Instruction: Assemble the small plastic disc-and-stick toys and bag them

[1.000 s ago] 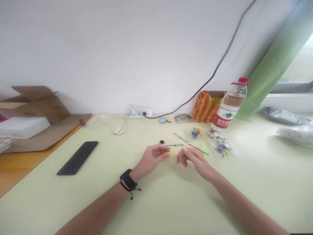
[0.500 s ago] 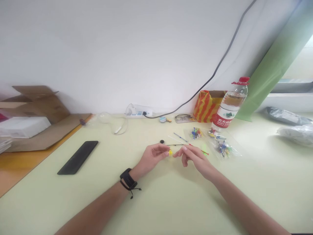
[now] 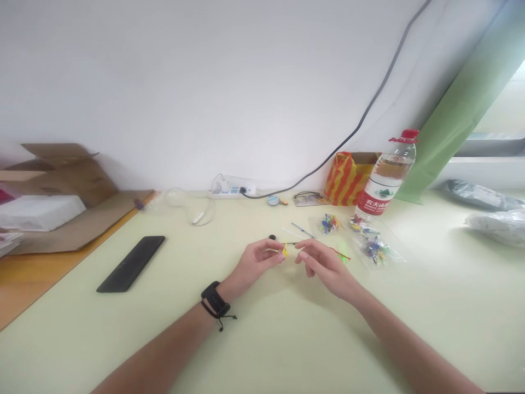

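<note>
My left hand (image 3: pixel 255 262) pinches a small yellow piece (image 3: pixel 284 252) between closed fingers, mid-desk (image 3: pixel 262 339). My right hand (image 3: pixel 325 266) sits just right of it, fingers curled; their hold I cannot tell.

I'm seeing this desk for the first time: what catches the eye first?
Two hands draw together mid-table: the left hand pinches a small yellow piece, and the right hand is close beside it. Further back on the right, a red-capped water bottle stands behind clear bags of coloured bits. A black phone lies to the left.
</note>
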Tool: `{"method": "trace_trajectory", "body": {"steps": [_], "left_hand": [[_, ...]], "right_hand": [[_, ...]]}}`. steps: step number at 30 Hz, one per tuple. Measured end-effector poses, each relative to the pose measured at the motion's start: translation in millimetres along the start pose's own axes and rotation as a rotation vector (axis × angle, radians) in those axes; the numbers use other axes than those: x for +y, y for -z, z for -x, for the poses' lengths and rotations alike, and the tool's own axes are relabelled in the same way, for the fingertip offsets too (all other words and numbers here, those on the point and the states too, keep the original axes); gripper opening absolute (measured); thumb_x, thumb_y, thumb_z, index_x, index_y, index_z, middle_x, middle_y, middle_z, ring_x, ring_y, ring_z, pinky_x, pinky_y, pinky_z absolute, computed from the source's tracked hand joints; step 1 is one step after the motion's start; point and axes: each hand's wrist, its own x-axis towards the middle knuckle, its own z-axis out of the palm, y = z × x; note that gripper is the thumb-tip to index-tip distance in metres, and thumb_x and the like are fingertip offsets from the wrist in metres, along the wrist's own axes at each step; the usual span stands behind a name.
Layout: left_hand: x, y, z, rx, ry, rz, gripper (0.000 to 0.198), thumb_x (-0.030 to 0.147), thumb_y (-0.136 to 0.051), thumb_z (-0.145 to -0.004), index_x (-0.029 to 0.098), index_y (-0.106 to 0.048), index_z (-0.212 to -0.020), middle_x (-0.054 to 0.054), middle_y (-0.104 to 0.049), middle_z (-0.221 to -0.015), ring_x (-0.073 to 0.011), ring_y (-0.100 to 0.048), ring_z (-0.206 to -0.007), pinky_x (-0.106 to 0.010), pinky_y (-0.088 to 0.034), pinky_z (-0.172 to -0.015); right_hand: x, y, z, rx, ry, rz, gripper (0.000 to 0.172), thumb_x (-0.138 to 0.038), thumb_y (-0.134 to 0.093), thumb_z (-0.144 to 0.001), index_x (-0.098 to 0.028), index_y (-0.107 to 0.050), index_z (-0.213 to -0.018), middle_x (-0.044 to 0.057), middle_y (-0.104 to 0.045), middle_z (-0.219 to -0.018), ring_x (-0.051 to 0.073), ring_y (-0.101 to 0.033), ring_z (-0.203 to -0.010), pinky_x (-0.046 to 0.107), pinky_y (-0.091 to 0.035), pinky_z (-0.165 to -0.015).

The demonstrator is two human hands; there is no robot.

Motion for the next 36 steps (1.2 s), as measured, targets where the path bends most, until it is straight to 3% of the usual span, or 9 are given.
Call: {"method": "trace_trajectory", "body": {"steps": [6,12,14,15,17,20,22,28,36], "left_hand": [[-3.4,0.2,-3.5,0.005,0.089,-0.014,0.034,0.041,-0.078,-0.085,0.015,-0.075,-0.107,-0.008,-0.072,-0.095,-0.0173,-0.067,-0.082,-0.033,-0.055,-0.081],[-6.4,1.8,-4.8,-0.033,0.144,0.030,0.035,0.041,-0.082,-0.081,0.013,-0.077,-0.101,-0.008,-0.073,-0.085,-0.0172,-0.067,-0.078,-0.032,-0.054,-0.078],[-5.3,1.4,-4.1,-0.050,0.147,0.035,0.036,0.040,-0.083,-0.080,0.013,-0.077,-0.101,-0.008,-0.073,-0.085,-0.0175,-0.068,-0.078,-0.032,-0.055,-0.078],[-4.6,1.2,-3.9,-0.055,0.142,0.037,0.036,0.040,-0.083,-0.080,0.013,-0.077,-0.101,-0.008,-0.073,-0.085,-0.0177,-0.068,-0.078,-0.032,-0.055,-0.078],[-3.5,0.8,-3.6,-0.058,0.128,0.042,0.036,0.041,-0.084,-0.079,0.013,-0.078,-0.100,-0.009,-0.074,-0.087,-0.0176,-0.068,-0.077,-0.032,-0.055,-0.077],[-2.9,1.4,-3.8,-0.037,0.104,0.050,0.034,0.040,-0.083,-0.079,0.013,-0.077,-0.100,-0.009,-0.073,-0.091,-0.0170,-0.067,-0.076,-0.032,-0.055,-0.076],[-3.2,2.2,-4.2,-0.031,0.093,0.056,0.034,0.040,-0.082,-0.081,0.014,-0.077,-0.101,-0.009,-0.073,-0.092,-0.0170,-0.067,-0.077,-0.032,-0.055,-0.076],[-4.0,3.6,-5.3,-0.017,0.078,0.049,0.033,0.041,-0.081,-0.082,0.015,-0.077,-0.101,-0.008,-0.073,-0.091,-0.0171,-0.067,-0.077,-0.034,-0.054,-0.079],[-2.9,3.5,-4.7,-0.016,0.085,0.040,0.035,0.042,-0.080,-0.083,0.015,-0.076,-0.104,-0.009,-0.073,-0.096,-0.0175,-0.067,-0.081,-0.033,-0.054,-0.079]], "right_hand": [[17.9,-4.8,6.9,0.039,0.263,0.397,0.045,-0.033,-0.046,-0.103,-0.031,-0.044,-0.148,0.002,-0.063,-0.089,0.014,-0.055,-0.064,0.031,-0.052,-0.067],[22.1,-8.0,7.8,0.087,0.283,0.384,0.073,-0.034,-0.049,-0.101,-0.030,-0.010,-0.163,0.003,-0.062,-0.099,0.014,-0.055,-0.064,0.030,-0.052,-0.064],[23.3,-8.1,6.8,0.147,0.267,0.325,0.068,-0.037,-0.051,-0.100,-0.028,-0.018,-0.159,0.005,-0.061,-0.108,0.014,-0.055,-0.066,0.031,-0.052,-0.064],[23.2,-7.5,6.3,0.156,0.245,0.304,0.056,-0.038,-0.050,-0.100,-0.027,-0.034,-0.152,0.005,-0.061,-0.107,0.015,-0.055,-0.067,0.031,-0.051,-0.064],[21.0,-5.3,5.2,0.076,0.165,0.284,0.027,-0.042,-0.047,-0.101,-0.023,-0.064,-0.109,0.003,-0.060,-0.089,0.015,-0.051,-0.063,0.031,-0.047,-0.062],[13.4,-0.5,3.8,-0.143,0.035,0.202,0.056,-0.049,-0.040,-0.104,-0.021,-0.044,-0.056,0.000,-0.042,-0.058,0.014,-0.040,-0.053,0.031,-0.037,-0.055],[6.9,2.3,3.3,-0.159,0.008,0.117,0.059,-0.053,-0.037,-0.104,-0.021,-0.039,-0.054,0.000,-0.041,-0.056,0.015,-0.039,-0.054,0.032,-0.036,-0.056],[-4.5,5.7,1.9,-0.086,-0.038,-0.016,0.055,-0.060,-0.037,-0.103,-0.020,-0.065,-0.076,0.001,-0.053,-0.060,0.017,-0.052,-0.061,0.033,-0.044,-0.066],[-4.0,5.4,0.1,0.002,-0.127,-0.171,0.047,-0.060,-0.045,-0.101,-0.021,-0.065,-0.083,0.003,-0.067,-0.068,0.017,-0.056,-0.057,0.037,-0.050,-0.075]]}}
